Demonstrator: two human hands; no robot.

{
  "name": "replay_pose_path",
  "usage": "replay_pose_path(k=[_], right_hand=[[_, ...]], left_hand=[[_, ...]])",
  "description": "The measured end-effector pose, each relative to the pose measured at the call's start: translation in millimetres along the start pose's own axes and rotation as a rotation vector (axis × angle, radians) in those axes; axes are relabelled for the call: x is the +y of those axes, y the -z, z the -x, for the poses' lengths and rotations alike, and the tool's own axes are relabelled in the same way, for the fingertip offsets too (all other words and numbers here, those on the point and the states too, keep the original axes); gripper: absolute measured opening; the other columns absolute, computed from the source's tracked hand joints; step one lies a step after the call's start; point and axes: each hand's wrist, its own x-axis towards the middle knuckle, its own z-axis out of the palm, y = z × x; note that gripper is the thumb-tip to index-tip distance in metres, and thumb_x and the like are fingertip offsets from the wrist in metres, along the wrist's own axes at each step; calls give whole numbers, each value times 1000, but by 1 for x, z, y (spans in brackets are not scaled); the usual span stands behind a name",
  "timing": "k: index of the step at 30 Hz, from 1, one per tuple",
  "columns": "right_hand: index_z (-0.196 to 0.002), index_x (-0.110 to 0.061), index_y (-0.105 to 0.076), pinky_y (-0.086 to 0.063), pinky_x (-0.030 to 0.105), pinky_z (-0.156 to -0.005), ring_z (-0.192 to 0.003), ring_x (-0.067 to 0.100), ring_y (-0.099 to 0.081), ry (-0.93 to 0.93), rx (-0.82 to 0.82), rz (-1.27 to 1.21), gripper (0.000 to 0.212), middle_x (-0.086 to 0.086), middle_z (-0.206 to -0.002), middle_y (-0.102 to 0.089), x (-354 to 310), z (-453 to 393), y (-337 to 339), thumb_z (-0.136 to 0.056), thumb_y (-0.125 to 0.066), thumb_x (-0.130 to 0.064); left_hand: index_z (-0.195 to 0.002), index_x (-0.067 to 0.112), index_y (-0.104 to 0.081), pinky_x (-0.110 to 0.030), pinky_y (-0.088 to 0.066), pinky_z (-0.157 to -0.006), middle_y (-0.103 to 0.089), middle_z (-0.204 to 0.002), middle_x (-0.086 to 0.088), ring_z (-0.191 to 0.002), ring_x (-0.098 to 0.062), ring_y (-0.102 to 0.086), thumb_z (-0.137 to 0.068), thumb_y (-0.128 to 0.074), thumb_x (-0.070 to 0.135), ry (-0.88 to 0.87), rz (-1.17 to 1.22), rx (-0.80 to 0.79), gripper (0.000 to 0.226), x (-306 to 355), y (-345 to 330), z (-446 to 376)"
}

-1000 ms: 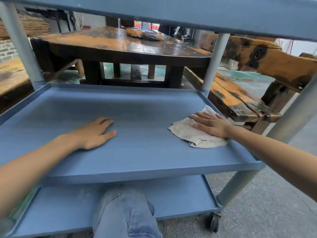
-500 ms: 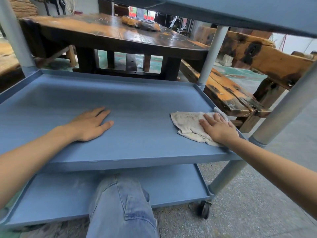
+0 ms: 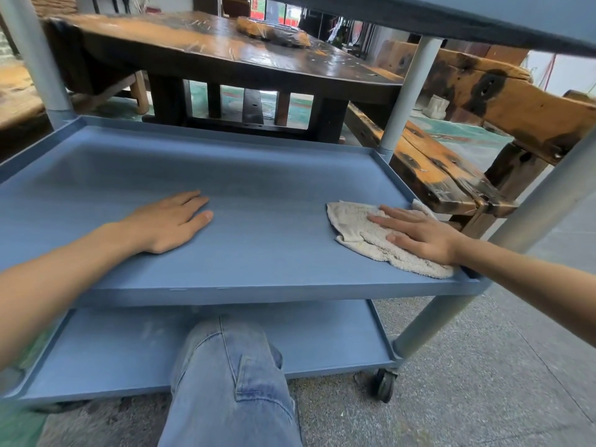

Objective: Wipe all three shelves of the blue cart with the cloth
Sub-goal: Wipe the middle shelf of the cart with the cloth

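Note:
The blue cart's middle shelf fills the view, with the top shelf overhead and the bottom shelf below. A crumpled off-white cloth lies at the right end of the middle shelf, near the front right corner. My right hand presses flat on the cloth with fingers spread, pointing left. My left hand rests palm down on the bare shelf left of centre, holding nothing.
Grey posts stand at the cart's corners, and a black caster sits on the concrete floor. Behind the cart are a dark wooden table and a wooden bench. My jeans-clad knee is in front of the bottom shelf.
My right hand has slid the cloth back and forth at the right end of the middle shelf, ending nearer the front corner. The left hand has stayed flat in place.

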Motion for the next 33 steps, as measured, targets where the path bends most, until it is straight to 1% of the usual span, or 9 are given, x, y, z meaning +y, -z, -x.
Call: replay_pose_path(k=[5,10,13,16,26,28,30,31,33], right_hand=[[-148,-72,-5,-2,46,-129,-159,20,-3,-153,33,-110,59,-9,-171,-5,-12,8,-9,-91,-14,-82],[-150,-69,-14,-1,45,-128,-159,21,-1,-252,60,-212,68,-10,-171,-7,-26,11,-11,-84,-18,-85],[-151,-66,-19,0,46,-127,-159,22,-1,-326,68,-247,65,-9,-172,-8,-34,11,-12,-88,-24,-81],[-153,-62,-21,-1,48,-126,-159,24,-2,-440,96,-243,52,-8,-172,-9,-45,7,-17,-102,-29,-67],[-160,-51,-7,5,54,-125,-158,36,8,-736,83,-229,57,2,-173,6,-100,-15,-22,-103,-14,-52],[-160,-47,-8,2,57,-125,-157,39,3,-735,58,-227,59,6,-173,4,-101,-16,-21,-102,-14,-54],[-159,-41,-15,-11,59,-123,-155,42,-12,-657,62,-212,64,14,-170,-11,-92,-15,-14,-97,-15,-60],[-158,-38,-17,-15,57,-123,-155,40,-16,-563,88,-201,68,15,-169,-15,-83,-13,-9,-95,-17,-64],[-160,-45,-14,-13,47,-126,-159,23,-6,-300,100,-183,69,2,-173,-3,-62,-6,-3,-96,-19,-70]], left_hand=[[-160,19,-18,-32,-12,-121,-12,-168,-2,-154,-19,-11,-103,-24,54,-5,-3,42,67,3,-5,3],[-160,19,-20,-32,-11,-121,-13,-168,-2,-154,-20,-13,-104,-25,52,-1,17,61,65,3,-7,5],[-159,19,-21,-33,-12,-122,-14,-168,-3,-154,-20,-13,-103,-25,53,-2,15,76,66,1,-9,4],[-160,20,-20,-34,-13,-123,-14,-168,-3,-154,-20,-12,-102,-22,57,-4,9,78,68,-1,-10,4],[-159,19,-23,-33,-13,-122,-16,-167,-3,-154,-20,-14,-104,-28,52,0,37,90,64,0,-7,9],[-159,18,-24,-31,-10,-122,-16,-167,-3,-154,-20,-12,-104,-28,50,-17,46,60,63,-2,-2,12],[-157,17,-28,-32,-8,-123,-21,-166,-3,-154,-21,-11,-104,-26,52,-30,29,74,63,-13,5,18],[-156,17,-31,-34,-9,-123,-24,-165,-3,-154,-22,-12,-104,-24,54,-24,17,106,65,-24,11,23],[-154,16,-37,-37,-11,-123,-31,-162,-5,-153,-24,-15,-102,-23,57,33,27,189,68,-52,25,35]])
